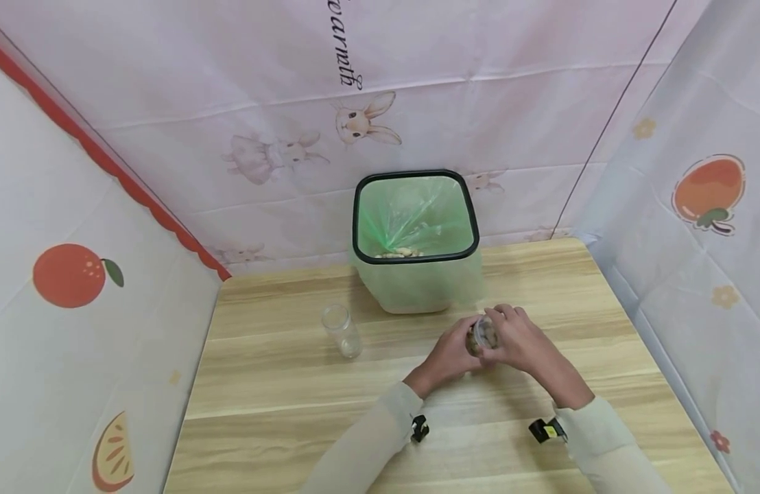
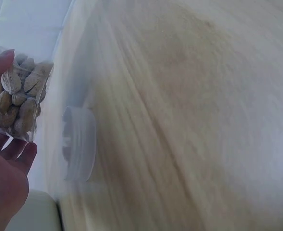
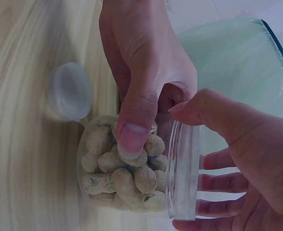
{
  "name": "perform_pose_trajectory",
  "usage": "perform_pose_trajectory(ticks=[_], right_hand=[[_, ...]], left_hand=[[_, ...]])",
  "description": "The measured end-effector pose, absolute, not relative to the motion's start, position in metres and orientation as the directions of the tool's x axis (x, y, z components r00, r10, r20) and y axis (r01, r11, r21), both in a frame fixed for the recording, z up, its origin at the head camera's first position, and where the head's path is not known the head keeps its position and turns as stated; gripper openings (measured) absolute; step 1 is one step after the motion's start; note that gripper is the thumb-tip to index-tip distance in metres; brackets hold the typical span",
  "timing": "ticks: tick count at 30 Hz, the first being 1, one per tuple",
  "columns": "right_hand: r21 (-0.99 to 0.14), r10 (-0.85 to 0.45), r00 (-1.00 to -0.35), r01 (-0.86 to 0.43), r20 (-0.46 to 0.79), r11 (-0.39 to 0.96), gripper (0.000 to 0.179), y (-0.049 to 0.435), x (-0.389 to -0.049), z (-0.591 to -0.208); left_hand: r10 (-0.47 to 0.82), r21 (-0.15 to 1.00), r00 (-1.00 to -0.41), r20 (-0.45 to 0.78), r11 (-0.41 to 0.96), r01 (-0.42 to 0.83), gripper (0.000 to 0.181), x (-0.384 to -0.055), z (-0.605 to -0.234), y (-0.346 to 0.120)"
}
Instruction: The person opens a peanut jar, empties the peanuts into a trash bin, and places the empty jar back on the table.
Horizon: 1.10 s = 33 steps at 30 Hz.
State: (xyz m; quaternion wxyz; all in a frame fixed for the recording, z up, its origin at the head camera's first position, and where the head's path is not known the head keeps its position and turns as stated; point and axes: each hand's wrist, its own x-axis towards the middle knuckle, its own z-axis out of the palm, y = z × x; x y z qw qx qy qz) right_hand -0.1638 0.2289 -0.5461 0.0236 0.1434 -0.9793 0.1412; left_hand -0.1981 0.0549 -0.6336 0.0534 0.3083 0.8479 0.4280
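In the head view a clear jar of unshelled peanuts (image 1: 483, 334) is between both hands over the right part of the table. My left hand (image 1: 450, 351) grips its body, thumb pressed along the side in the right wrist view. The right hand (image 1: 522, 341) curls round the ridged clear end (image 3: 183, 175) of the jar, its thumb on one side and fingers on the other. Peanuts (image 3: 124, 180) fill much of the jar (image 2: 21, 96). Below, a translucent lid (image 2: 81, 144) lies on the table; the same kind of lid (image 3: 70, 91) shows in the right wrist view.
A green translucent bin (image 1: 407, 285) with a black rim stands at the back, peanuts (image 1: 401, 253) visible inside its liner. To its left front stands an empty clear jar (image 1: 343, 333). Printed curtains (image 1: 281, 82) enclose the wooden table (image 1: 263, 412) on the back and sides.
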Motion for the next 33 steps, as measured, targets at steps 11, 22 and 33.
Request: perform_pose_trajectory(ticks=[11, 22, 33], right_hand=[[-0.328, -0.333, -0.928, -0.371, 0.167, 0.869, 0.074, 0.214, -0.167, -0.533], [-0.392, -0.393, -0.899, -0.438, 0.193, 0.809, 0.072, 0.190, -0.174, -0.519], [-0.477, -0.423, -0.880, -0.474, 0.217, 0.740, 0.071, 0.163, -0.177, -0.510]], left_hand=[[0.551, 0.700, -0.797, 0.248, 0.466, 0.541, 0.087, -0.196, -0.620, 0.028], [0.498, 0.669, -0.820, 0.284, 0.510, 0.541, 0.092, -0.189, -0.609, -0.002], [0.486, 0.635, -0.811, 0.327, 0.522, 0.569, 0.103, -0.185, -0.591, -0.033]])
